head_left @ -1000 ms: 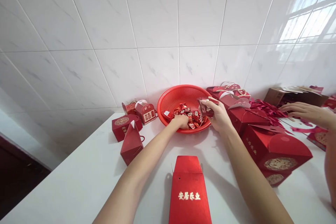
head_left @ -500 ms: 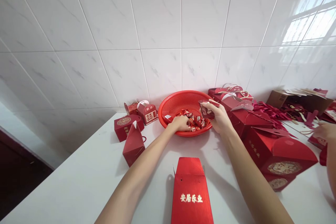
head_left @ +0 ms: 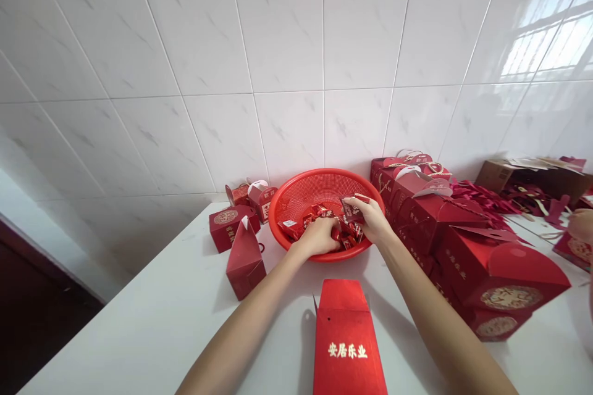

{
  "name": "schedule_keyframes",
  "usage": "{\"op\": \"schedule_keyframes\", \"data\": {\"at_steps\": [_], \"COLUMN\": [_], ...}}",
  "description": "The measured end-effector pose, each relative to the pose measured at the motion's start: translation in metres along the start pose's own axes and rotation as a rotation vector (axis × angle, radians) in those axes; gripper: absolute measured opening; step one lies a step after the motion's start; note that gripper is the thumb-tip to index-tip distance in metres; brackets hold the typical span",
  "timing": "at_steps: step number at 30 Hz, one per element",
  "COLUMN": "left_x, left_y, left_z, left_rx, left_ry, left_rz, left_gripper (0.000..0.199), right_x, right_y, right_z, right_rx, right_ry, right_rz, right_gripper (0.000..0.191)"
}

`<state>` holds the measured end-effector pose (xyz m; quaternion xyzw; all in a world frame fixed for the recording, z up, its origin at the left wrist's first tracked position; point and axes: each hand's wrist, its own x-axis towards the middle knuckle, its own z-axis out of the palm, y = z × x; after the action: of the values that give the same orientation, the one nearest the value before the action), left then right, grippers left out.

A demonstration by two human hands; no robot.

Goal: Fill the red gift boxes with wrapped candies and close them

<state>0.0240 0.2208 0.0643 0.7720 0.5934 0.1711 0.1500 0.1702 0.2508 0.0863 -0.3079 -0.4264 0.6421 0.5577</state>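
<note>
A red plastic colander (head_left: 296, 192) stands against the wall, with red wrapped candies (head_left: 319, 210) lying in it. My left hand (head_left: 319, 237) reaches over its front rim, fingers curled round a red wrapped candy; the fingertips are partly hidden. Above the colander's right side, my right hand (head_left: 373, 220) pinches dark red candy packets (head_left: 351, 210) between thumb and fingers. Between my forearms, close to me, is a tall red gift box (head_left: 348, 345) with gold characters, its top flap up.
Small red gift boxes (head_left: 245, 262) stand left of the colander. Larger red boxes (head_left: 463, 265) are stacked on the right. Beyond them lie dark pink ribbons (head_left: 486, 202) and a cardboard box (head_left: 495, 176). Another person's hand (head_left: 581, 225) touches a red box at the right edge.
The colander sits nearer and slightly lower in view. My right hand has moved inward and down toward my left hand, still holding the packets. My left hand stays among the candies.
</note>
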Motion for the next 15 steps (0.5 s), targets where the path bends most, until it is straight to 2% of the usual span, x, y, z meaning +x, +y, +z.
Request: {"op": "schedule_keyframes", "data": {"at_steps": [5, 12, 15], "left_x": [-0.017, -0.021, -0.020], "left_y": [-0.002, -0.011, -0.011], "left_z": [0.005, 0.012, 0.009], "left_rx": [-0.242, -0.769, -0.970], "left_ry": [0.052, 0.373, 0.466], "left_rz": [0.016, -0.104, -0.145], "left_gripper": [0.028, 0.031, 0.034], "right_x": [0.000, -0.001, -0.002], "right_y": [0.005, 0.010, 0.013], "right_z": [0.002, -0.002, -0.005], "right_rx": [-0.009, -0.042, -0.064], "right_ry": [-0.026, -0.030, -0.016], "right_rz": [0.021, 0.058, 0.076], "right_gripper": [0.028, 0.025, 0.026]}}
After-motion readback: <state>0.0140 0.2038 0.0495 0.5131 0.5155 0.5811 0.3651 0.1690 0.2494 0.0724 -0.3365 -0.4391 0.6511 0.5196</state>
